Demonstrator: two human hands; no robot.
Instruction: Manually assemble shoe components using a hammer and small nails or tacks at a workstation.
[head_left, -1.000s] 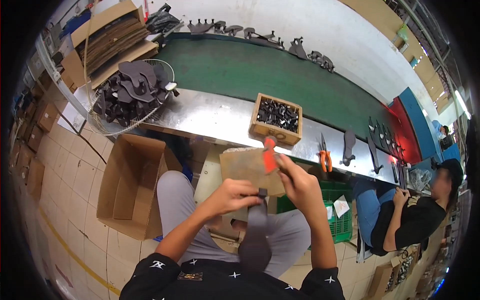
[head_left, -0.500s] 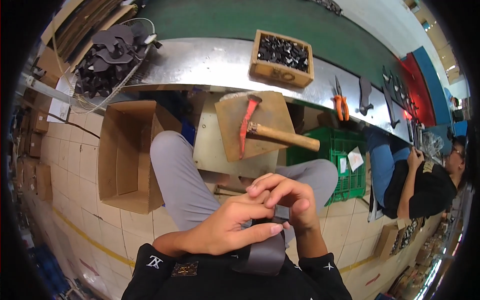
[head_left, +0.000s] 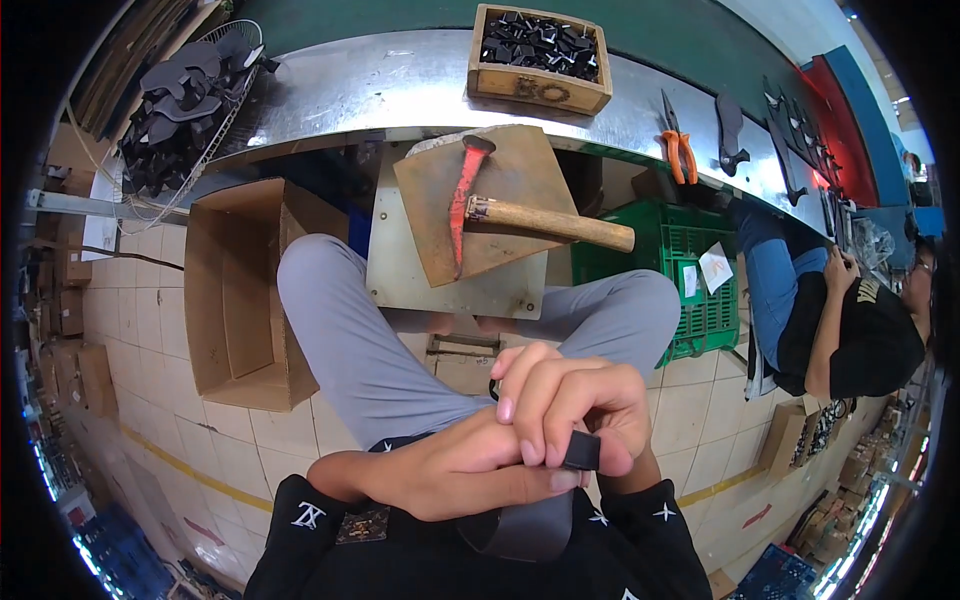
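In front of my chest, my left hand [head_left: 460, 465] is closed around a dark brown, flat shoe sole [head_left: 535, 530], whose curved end hangs below the fingers. My right hand [head_left: 580, 405] bends over it, thumb and fingers pinching a small black block [head_left: 582, 451], like a heel tip, at the sole's end. Fingers hide where block and sole meet, so I cannot tell whether they are joined. Beyond my hands, a hammer [head_left: 550, 222] with a red head and wooden handle lies on a brown board [head_left: 425, 215].
A wooden box [head_left: 540, 93] of small black parts stands on the metal bench [head_left: 340, 85]. Orange-handled pliers [head_left: 679, 150] and another sole [head_left: 730, 135] lie rightward. A wire basket [head_left: 240, 95] holds dark soles. A cardboard box [head_left: 238, 300], a green crate [head_left: 700, 310] and a seated co-worker [head_left: 860, 330] are nearby.
My right hand has closed in on the small black block and turned over it, its fingers curled tighter. The bench and hammer appear higher and farther left in view.
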